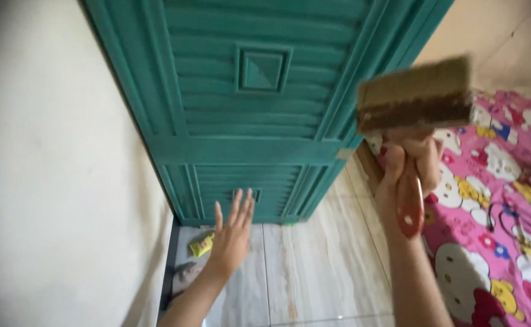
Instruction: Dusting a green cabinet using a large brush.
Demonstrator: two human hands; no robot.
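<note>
My right hand [409, 166] is raised at the right and grips the red handle of a wide paintbrush [415, 94], whose tan bristle block points up, just right of the door's edge. My left hand [232, 233] is stretched forward low in the middle, palm flat and fingers apart, holding nothing, close to the bottom panel of a teal louvered door [253, 109]. The door fills the upper middle of the view and has a small square panel in its centre.
A pale plaster wall [53, 169] fills the left side. Marbled floor tiles [314, 272] lie below the door, with a small yellow wrapper [201, 244] near the wall. A mattress with a pink cartoon-print sheet [501, 224] lies at the right.
</note>
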